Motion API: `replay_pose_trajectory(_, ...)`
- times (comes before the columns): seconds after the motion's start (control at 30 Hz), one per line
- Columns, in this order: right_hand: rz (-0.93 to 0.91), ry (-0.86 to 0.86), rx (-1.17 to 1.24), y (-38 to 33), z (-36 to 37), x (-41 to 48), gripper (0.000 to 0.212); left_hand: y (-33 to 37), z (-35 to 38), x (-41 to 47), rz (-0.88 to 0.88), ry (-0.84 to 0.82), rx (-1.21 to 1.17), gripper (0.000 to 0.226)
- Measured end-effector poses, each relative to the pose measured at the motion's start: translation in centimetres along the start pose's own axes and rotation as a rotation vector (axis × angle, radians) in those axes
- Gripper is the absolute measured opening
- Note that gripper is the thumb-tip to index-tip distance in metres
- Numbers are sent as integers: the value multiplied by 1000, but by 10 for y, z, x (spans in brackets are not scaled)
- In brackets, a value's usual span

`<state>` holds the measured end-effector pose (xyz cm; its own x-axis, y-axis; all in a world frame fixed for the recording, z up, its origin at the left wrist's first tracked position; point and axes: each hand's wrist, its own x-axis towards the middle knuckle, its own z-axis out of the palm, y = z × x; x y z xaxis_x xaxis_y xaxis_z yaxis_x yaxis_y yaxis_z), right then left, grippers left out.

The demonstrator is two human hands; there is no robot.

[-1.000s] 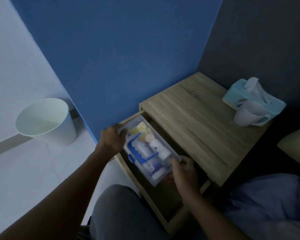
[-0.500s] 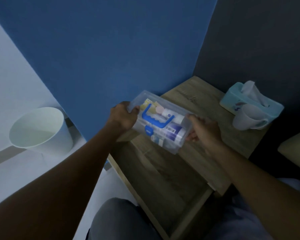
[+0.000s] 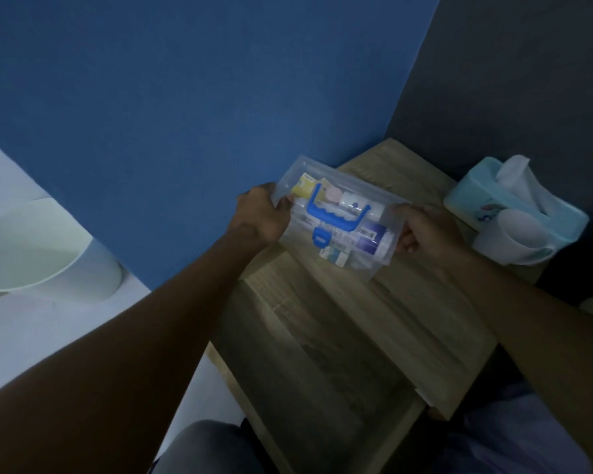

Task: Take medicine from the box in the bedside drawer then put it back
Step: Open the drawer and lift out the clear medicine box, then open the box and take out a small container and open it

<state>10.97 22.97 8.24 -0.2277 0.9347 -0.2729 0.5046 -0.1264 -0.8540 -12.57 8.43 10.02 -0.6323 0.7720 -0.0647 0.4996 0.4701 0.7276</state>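
Clear box (image 3: 336, 220) between both hands; mug (image 3: 514, 239) beside right hand (image 3: 425, 230).

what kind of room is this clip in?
Probably a bedroom corner: a wooden bedside table with its drawer pulled open, a tissue box and white mug on top, a bin on the floor.

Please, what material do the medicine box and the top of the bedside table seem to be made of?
Medicine box: clear, smooth plastic, since its contents show through; the handle looks like opaque blue plastic. Bedside table: matt, light wood grain, perhaps laminate rather than solid wood.
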Motion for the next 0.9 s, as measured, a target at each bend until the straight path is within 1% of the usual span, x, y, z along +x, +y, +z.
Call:
replay_pose_trajectory(0.13,30,-46,-67,-3,-1,11,52,-3,1,2,19,-27,-10,31)
replay_pose_trajectory(0.17,38,-46,-128,-6,-1,10,55,-4,3,2,8,-33,-38,34)
replay_pose_trajectory(0.2,6,-22,-247,-7,-1,8,61,-6,5,-1,-14,-33,-77,42)
replay_pose_trajectory(0.27,-179,90,-519,-8,-1,3,75,-10,14,-12,-98,-35,-146,65)
replay_pose_trajectory(0.3,-295,119,-582,-9,-1,-2,81,-11,19,-19,-154,-51,-177,73)
replay_pose_trajectory(0.33,-396,103,-604,-11,-1,-6,87,-12,26,-26,-203,-81,-221,72)
replay_pose_trajectory(0.37,-465,40,-613,-13,-3,-10,93,-12,34,-32,-240,-121,-277,62)
replay_pose_trajectory(0.43,-514,-137,-670,-11,-3,-14,108,-9,46,-41,-312,-202,-405,38)
replay_pose_trajectory(0.47,-529,-201,-722,-8,-3,-16,114,-5,49,-44,-353,-218,-468,36)
replay_pose_trajectory(0.5,-552,-232,-765,-4,-3,-17,118,-2,51,-46,-383,-221,-519,39)
replay_pose_trajectory(0.57,-596,-213,-792,3,-2,-18,122,1,56,-45,-366,-182,-567,46)
replay_pose_trajectory(0.63,-619,-172,-773,5,0,-17,121,5,58,-44,-340,-143,-586,47)
replay_pose_trajectory(0.77,-612,-143,-795,1,2,-16,122,12,63,-41,-431,-148,-690,50)
replay_pose_trajectory(0.9,-597,-139,-799,-2,3,-17,123,10,69,-44,-458,-114,-827,50)
